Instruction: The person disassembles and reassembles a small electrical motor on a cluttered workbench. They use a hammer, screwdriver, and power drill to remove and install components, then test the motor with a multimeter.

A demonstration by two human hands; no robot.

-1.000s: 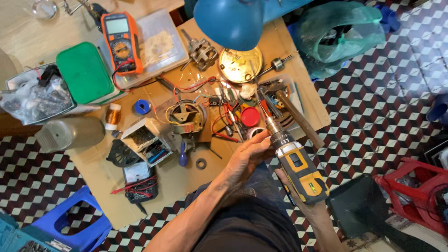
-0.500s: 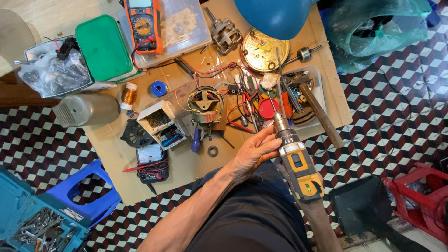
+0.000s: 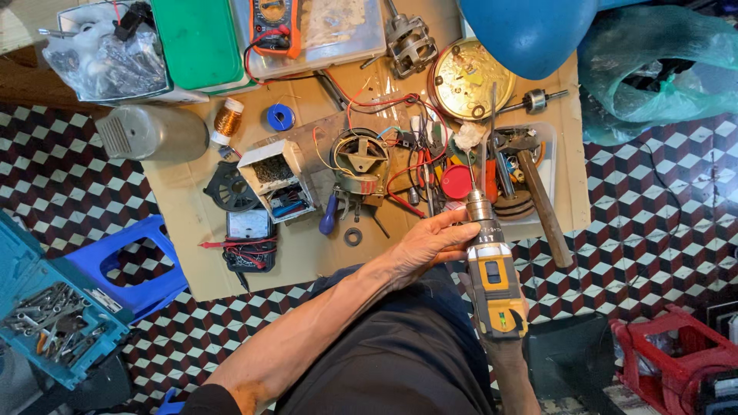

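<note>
My left hand (image 3: 430,242) reaches over my lap, and its fingers wrap the grey chuck (image 3: 479,210) of a yellow and grey cordless drill (image 3: 494,280). The drill points away from me, its thin bit toward a red round cap (image 3: 456,182) and a clear tray of parts (image 3: 547,165). My right hand (image 3: 507,350) is mostly hidden under the drill body and holds its grip; only the wrist and forearm show. A wooden-handled hammer (image 3: 542,204) lies just right of the drill.
A cardboard sheet (image 3: 184,238) carries a wound motor stator (image 3: 359,161), wires, a brass disc (image 3: 470,78), a small meter (image 3: 250,238) and a metal cylinder (image 3: 150,132). An orange multimeter (image 3: 273,15) and green lid (image 3: 200,38) lie beyond. A blue stool (image 3: 127,261), teal toolbox (image 3: 46,315) and red crate (image 3: 676,361) stand on the checkered floor.
The view has swung, so the cardboard and parts sit higher and further right in frame. My left hand stays on the chuck and the drill stays in the same grip.
</note>
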